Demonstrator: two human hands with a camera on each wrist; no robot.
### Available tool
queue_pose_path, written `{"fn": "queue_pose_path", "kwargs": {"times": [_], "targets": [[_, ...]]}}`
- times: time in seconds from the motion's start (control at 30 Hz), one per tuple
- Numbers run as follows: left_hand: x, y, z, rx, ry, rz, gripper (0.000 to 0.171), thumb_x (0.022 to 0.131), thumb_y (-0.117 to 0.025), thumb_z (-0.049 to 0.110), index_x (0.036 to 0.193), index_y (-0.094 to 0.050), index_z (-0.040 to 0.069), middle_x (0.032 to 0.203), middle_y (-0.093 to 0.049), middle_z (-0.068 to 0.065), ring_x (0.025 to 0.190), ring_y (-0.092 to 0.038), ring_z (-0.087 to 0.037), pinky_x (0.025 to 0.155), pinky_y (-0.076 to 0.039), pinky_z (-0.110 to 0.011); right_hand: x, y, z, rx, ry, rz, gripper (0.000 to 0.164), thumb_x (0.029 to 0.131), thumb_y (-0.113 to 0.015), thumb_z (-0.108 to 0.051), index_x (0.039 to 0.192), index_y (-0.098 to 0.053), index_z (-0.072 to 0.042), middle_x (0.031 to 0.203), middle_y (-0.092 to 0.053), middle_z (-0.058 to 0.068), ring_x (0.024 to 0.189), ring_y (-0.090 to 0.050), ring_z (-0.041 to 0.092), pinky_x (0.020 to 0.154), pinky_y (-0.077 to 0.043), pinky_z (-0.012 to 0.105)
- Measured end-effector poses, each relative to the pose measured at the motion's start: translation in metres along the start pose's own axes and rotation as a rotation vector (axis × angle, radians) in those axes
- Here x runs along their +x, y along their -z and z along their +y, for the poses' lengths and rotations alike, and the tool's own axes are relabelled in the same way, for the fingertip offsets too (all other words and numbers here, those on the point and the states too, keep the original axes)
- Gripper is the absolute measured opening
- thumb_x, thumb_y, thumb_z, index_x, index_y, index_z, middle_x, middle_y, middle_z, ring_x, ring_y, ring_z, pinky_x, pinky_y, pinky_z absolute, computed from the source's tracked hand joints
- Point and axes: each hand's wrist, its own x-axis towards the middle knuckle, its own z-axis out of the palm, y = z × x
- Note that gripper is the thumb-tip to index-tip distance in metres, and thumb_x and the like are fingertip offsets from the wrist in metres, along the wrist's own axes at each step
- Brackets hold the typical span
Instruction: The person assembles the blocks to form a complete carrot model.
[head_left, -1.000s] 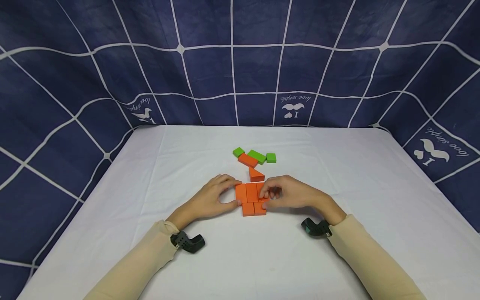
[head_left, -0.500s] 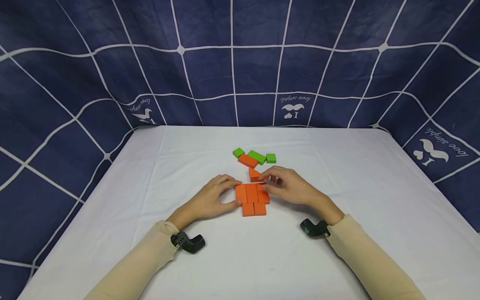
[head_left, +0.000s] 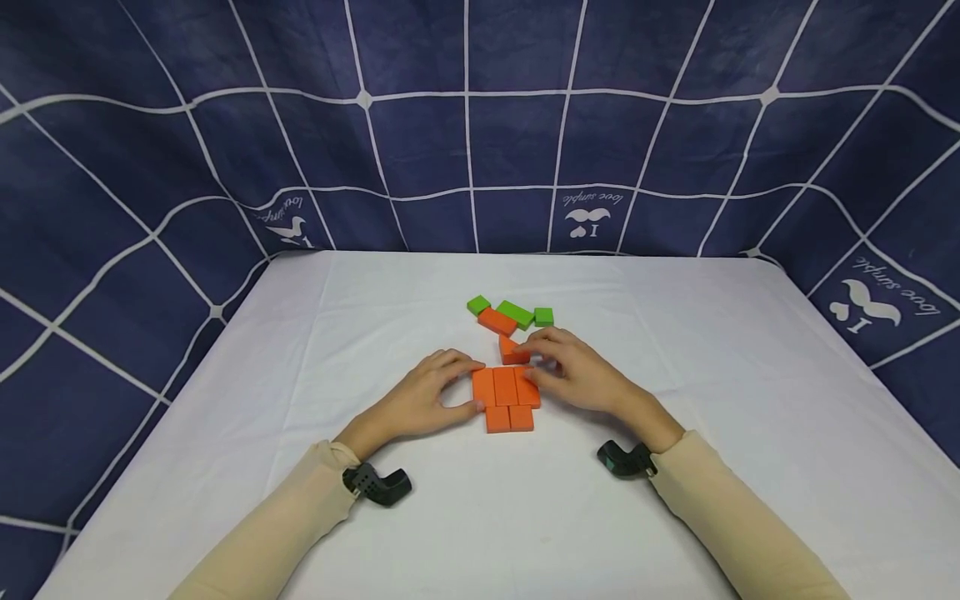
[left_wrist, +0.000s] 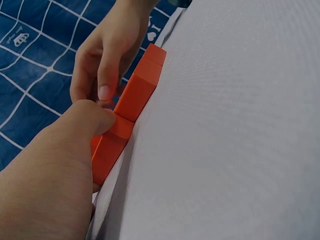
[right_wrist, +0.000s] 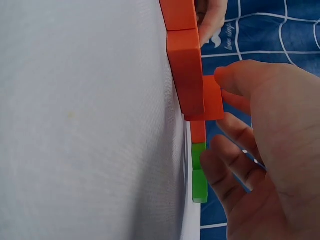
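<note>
In the head view my left hand (head_left: 420,396) holds the outer end of a row of orange blocks. Its index fingertip lies at the far corner and its thumb at the near corner of the leftmost block (head_left: 483,387). Beside that block lie two more upright rectangles (head_left: 506,386), with two small orange blocks (head_left: 510,418) along their near edge. My right hand (head_left: 581,375) pinches an orange triangular block (head_left: 510,353) just beyond the row, index finger over it and thumb at its near side. The right wrist view shows this thumb (right_wrist: 235,77) at the orange piece's upper edge.
Farther back on the white tabletop (head_left: 375,300) lie an orange rectangular block (head_left: 497,322), a longer green block (head_left: 516,314) and two small green blocks (head_left: 543,317). A dark blue checked cloth (head_left: 420,142) hangs behind and along both sides.
My right hand has moved away from the right end of the orange row, farther back to the triangular block, and its index finger has come over it. The left hand has stayed still.
</note>
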Motion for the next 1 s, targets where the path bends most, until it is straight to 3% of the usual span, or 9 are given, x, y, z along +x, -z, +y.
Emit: {"fn": "queue_pose_path", "kwargs": {"times": [0.33, 0.67, 1.0], "targets": [[0.0001, -0.0004, -0.0008, 0.003, -0.001, 0.001, 0.056, 0.090, -0.076, 0.044, 0.139, -0.064, 0.019, 0.132, -0.060, 0.003, 0.128, -0.053, -0.017, 0.111, -0.043, -0.044, 0.0003, 0.0004, 0.0003, -0.027, -0.017, 0.010, 0.031, 0.099, -0.067, -0.019, 0.129, -0.071, -0.020, 0.127, -0.061, -0.005, 0.111, -0.055, 0.018, 0.088, -0.051, 0.034], [0.0004, -0.0005, -0.0005, 0.005, -0.001, -0.001, 0.057, 0.089, -0.075, 0.044, 0.139, -0.064, 0.018, 0.132, -0.060, 0.002, 0.127, -0.053, -0.017, 0.111, -0.044, -0.044, 0.0008, 0.0008, -0.0004, -0.052, -0.001, 0.059, 0.023, 0.098, -0.068, -0.018, 0.121, -0.073, -0.018, 0.122, -0.065, -0.002, 0.106, -0.058, 0.021, 0.083, -0.052, 0.034], [0.0002, -0.0010, -0.0017, 0.010, -0.018, 0.013, 0.056, 0.090, -0.075, 0.045, 0.138, -0.065, 0.019, 0.131, -0.061, 0.003, 0.125, -0.054, -0.016, 0.109, -0.045, -0.044, 0.0017, 0.0008, -0.0010, -0.067, -0.035, 0.093, 0.019, 0.097, -0.070, -0.017, 0.116, -0.072, -0.018, 0.114, -0.070, -0.004, 0.104, -0.061, 0.019, 0.089, -0.053, 0.038]]}}
